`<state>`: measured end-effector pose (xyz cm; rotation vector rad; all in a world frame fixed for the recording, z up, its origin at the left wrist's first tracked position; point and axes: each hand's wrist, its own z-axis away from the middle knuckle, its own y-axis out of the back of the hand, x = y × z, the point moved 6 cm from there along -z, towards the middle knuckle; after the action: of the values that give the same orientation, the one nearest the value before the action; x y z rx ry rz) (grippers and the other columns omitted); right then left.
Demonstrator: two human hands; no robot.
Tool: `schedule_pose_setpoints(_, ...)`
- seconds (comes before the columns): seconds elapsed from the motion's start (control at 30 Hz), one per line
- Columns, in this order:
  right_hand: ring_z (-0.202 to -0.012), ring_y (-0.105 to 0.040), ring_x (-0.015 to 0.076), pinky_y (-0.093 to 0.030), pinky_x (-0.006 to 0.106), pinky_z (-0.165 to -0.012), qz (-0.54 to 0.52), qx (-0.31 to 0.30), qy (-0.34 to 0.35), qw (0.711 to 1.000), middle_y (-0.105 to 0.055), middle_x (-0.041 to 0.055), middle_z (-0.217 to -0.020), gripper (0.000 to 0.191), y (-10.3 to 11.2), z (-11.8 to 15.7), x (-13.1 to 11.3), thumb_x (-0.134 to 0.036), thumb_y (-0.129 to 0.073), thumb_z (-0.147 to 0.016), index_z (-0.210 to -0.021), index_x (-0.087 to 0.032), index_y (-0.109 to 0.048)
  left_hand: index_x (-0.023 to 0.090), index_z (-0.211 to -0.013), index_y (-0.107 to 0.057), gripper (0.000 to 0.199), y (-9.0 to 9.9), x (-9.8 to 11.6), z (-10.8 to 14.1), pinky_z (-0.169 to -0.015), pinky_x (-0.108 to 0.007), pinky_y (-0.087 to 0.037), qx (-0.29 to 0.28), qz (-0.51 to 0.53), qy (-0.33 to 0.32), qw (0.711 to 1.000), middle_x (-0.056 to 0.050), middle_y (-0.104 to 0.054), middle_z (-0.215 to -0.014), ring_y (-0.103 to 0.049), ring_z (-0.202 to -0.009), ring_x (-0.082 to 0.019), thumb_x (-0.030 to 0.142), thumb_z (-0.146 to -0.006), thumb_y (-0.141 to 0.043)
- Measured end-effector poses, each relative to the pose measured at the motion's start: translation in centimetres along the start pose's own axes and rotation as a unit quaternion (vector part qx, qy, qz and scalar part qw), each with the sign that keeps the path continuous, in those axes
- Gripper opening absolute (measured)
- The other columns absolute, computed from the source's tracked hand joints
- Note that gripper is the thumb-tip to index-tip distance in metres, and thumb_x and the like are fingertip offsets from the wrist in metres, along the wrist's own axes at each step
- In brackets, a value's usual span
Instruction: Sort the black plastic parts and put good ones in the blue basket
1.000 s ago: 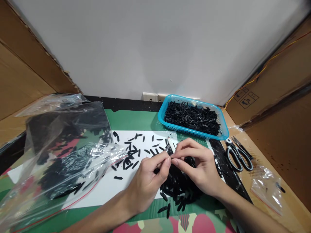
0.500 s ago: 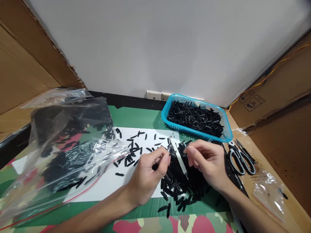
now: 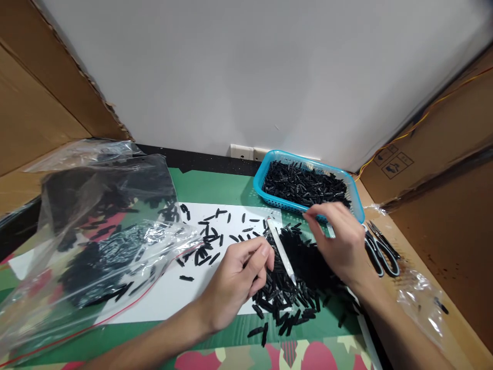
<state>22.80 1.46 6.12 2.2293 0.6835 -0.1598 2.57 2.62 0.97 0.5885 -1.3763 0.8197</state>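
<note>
My left hand point(image 3: 242, 277) is closed above the white paper, thumb pressed to the curled fingers; anything inside is hidden. My right hand point(image 3: 341, 241) is raised at the front rim of the blue basket point(image 3: 304, 209), thumb and forefinger drawn together in a pinch; what they hold, if anything, is too small to make out. Below and between the hands lies a heap of short black strips point(image 3: 281, 293). A white pen-like tool point(image 3: 282, 251) with pointed ends rests slantwise on the heap. Many similar black strips point(image 3: 304, 182) fill the basket.
Loose black strips lie scattered on the white paper point(image 3: 154, 303). A clear zip bag point(image 3: 103, 267) with black pieces spreads at the left. Scissors point(image 3: 381, 257) and a small clear bag point(image 3: 421, 303) lie at the right, beside a cardboard wall point(image 3: 450, 216).
My right hand has moved up from the heap to the basket's front rim. My left hand has stayed nearly in place, its fingers curled in more. The view has shifted slightly.
</note>
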Motion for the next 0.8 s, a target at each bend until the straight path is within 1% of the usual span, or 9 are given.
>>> schedule_pose_setpoints(0.07, -0.103, -0.066, 0.0306, -0.047, 0.046, -0.091, 0.1, 0.011, -0.04, 0.994, -0.078, 0.0095, -0.106, 0.011, 0.2, -0.3, 1.9, -0.019, -0.067, -0.102, -0.11, -0.023, -0.072, 0.02, -0.087, -0.056, 0.046, 0.0, -0.2, -0.1, -0.04, -0.018, -0.022, -0.001, 0.031, 0.027, 0.999, 0.009, -0.044, -0.049, -0.031, -0.04, -0.007, 0.059, -0.109, -0.044)
schedule_pose_setpoints(0.17, -0.107, -0.064, 0.0313, -0.045, 0.049, -0.094, 0.091, 0.023, -0.039, 0.995, -0.077, 0.0097, -0.111, 0.013, 0.1, -0.3, 1.9, -0.017, -0.067, -0.102, -0.111, -0.024, -0.072, 0.023, -0.095, -0.055, 0.044, 0.1, -0.6, -0.2, -0.038, -0.016, -0.024, 0.005, 0.066, 0.074, 0.995, 0.009, -0.044, -0.05, -0.031, -0.038, -0.007, 0.061, -0.109, -0.04)
schedule_pose_setpoints(0.27, -0.102, -0.064, 0.0276, -0.048, 0.046, -0.093, -0.027, -0.003, 0.018, 0.999, -0.075, 0.0087, -0.107, 0.017, -0.7, 0.2, -1.2, -0.011, -0.067, -0.1, -0.109, -0.024, -0.071, 0.025, -0.104, -0.054, 0.044, 0.0, -0.8, -0.1, -0.036, -0.014, -0.025, 0.009, 0.074, 0.094, 0.993, 0.01, -0.045, -0.049, -0.031, -0.038, -0.008, 0.066, -0.108, -0.037)
schedule_pose_setpoints(0.3, -0.101, -0.064, 0.0263, -0.05, 0.044, -0.091, -0.084, -0.027, 0.038, 0.995, -0.075, 0.0088, -0.107, 0.019, -1.1, 0.4, -2.5, -0.008, -0.068, -0.1, -0.111, -0.023, -0.071, 0.026, -0.108, -0.054, 0.044, -0.1, -0.9, -0.1, -0.036, -0.014, -0.025, 0.01, 0.073, 0.094, 0.993, 0.01, -0.045, -0.049, -0.031, -0.037, -0.008, 0.067, -0.107, -0.037)
schedule_pose_setpoints(0.37, -0.102, -0.064, 0.024, -0.054, 0.04, -0.088, -0.201, -0.105, 0.061, 0.972, -0.073, 0.009, -0.109, 0.024, -2.2, 1.0, -4.9, -0.007, -0.067, -0.1, -0.117, -0.023, -0.07, 0.028, -0.116, -0.052, 0.047, -0.3, -1.0, 0.0, -0.036, -0.013, -0.024, 0.008, 0.075, 0.096, 0.992, 0.01, -0.045, -0.049, -0.03, -0.037, -0.008, 0.07, -0.106, -0.035)
schedule_pose_setpoints(0.43, -0.101, -0.064, 0.0232, -0.055, 0.04, -0.088, -0.265, -0.159, 0.057, 0.949, -0.073, 0.0088, -0.108, 0.02, -2.9, 1.4, -6.4, -0.011, -0.067, -0.102, -0.118, -0.022, -0.07, 0.029, -0.124, -0.05, 0.05, -0.4, -1.3, 0.1, -0.036, -0.013, -0.023, 0.006, 0.086, 0.105, 0.991, 0.011, -0.043, -0.05, -0.03, -0.037, -0.009, 0.074, -0.105, -0.035)
schedule_pose_setpoints(0.5, -0.101, -0.063, 0.0232, -0.055, 0.04, -0.09, -0.29, -0.192, 0.039, 0.937, -0.073, 0.0078, -0.107, 0.014, -3.4, 1.7, -6.9, -0.015, -0.067, -0.103, -0.115, -0.022, -0.071, 0.031, -0.13, -0.048, 0.054, -0.4, -1.4, 0.2, -0.035, -0.013, -0.022, 0.01, 0.097, 0.112, 0.989, 0.012, -0.041, -0.052, -0.031, -0.038, -0.009, 0.076, -0.104, -0.037)
schedule_pose_setpoints(0.63, -0.105, -0.063, 0.0226, -0.055, 0.04, -0.095, -0.312, -0.231, -0.007, 0.921, -0.073, 0.0061, -0.11, 0.007, -3.9, 1.9, -6.5, -0.02, -0.068, -0.104, -0.109, -0.023, -0.073, 0.031, -0.134, -0.047, 0.055, -0.3, -1.3, 0.0, -0.035, -0.014, -0.021, 0.013, 0.092, 0.107, 0.99, 0.012, -0.038, -0.053, -0.03, -0.038, -0.009, 0.075, -0.104, -0.037)
schedule_pose_setpoints(0.8, -0.117, -0.066, 0.0232, -0.052, 0.04, -0.107, -0.356, -0.254, -0.109, 0.892, -0.072, 0.0049, -0.112, 0.006, -4.6, 2.1, -5.7, -0.019, -0.072, -0.101, -0.098, -0.024, -0.075, 0.031, -0.133, -0.047, 0.051, -0.7, -1.1, -0.1, -0.036, -0.013, -0.023, 0.004, 0.084, 0.09, 0.992, 0.012, -0.039, -0.054, -0.031, -0.04, -0.009, 0.073, -0.105, -0.04)
